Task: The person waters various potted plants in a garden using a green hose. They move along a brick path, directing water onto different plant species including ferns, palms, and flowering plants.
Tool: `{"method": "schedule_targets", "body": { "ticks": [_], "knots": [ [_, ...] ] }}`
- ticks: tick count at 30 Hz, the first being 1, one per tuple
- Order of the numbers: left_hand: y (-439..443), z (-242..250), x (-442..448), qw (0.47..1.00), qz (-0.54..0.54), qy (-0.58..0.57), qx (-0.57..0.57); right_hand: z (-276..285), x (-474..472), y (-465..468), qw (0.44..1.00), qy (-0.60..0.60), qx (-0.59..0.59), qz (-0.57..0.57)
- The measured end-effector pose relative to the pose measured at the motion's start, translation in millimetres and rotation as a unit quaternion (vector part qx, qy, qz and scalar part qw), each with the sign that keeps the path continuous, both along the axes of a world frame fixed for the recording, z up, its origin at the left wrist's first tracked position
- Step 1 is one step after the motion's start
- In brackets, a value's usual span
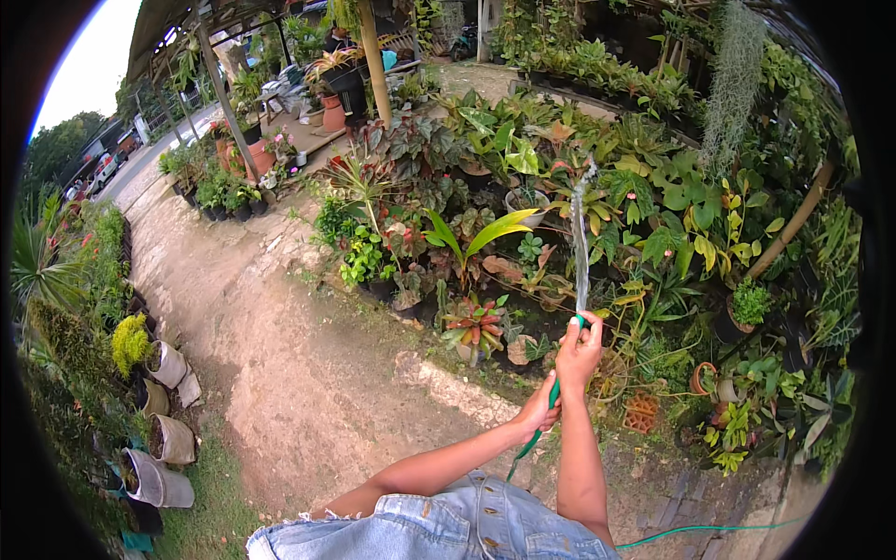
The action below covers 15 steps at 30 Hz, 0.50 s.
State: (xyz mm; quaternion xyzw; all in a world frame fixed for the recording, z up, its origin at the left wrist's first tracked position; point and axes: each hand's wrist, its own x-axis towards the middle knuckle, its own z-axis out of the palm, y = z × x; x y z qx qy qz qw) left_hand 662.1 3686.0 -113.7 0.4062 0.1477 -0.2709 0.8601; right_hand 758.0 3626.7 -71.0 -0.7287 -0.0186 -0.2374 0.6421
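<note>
A green garden hose (528,444) rises past the front of a denim garment and passes through both hands. My right hand (579,353) grips it close to its open end, with the thumb and forefinger at the mouth. Lower down, my left hand (539,411) is closed around the same hose, just below the right wrist. From the hose end a stream of water (580,245) shoots away over a dense bed of potted plants, its far end among the leaves near a white pot (526,206). A red-green bromeliad (477,325) grows at the bed's near edge.
Fabric grow bags (171,439) line the left side of the dirt path (280,364). A wooden post (376,63) and terracotta pots (260,157) stand farther off. Hanging moss (735,84) droops at upper right. More green hose (700,529) trails along the ground at lower right, beyond a perforated clay block (640,412).
</note>
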Motion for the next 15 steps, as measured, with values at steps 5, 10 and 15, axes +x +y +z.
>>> {"method": "schedule_targets", "body": {
  "ticks": [5,10,15],
  "knots": [
    [-20,0,4,0.998,-0.059,-0.024,0.011,-2,-5,-31,0.997,0.047,0.038,-0.04],
    [-43,-2,0,0.996,-0.092,0.014,0.006,-5,-13,-59,0.995,0.052,0.023,-0.08],
    [-61,-1,1,0.992,-0.122,-0.005,0.011,-5,-18,-82,0.981,0.065,0.119,-0.138]
  ]
}}
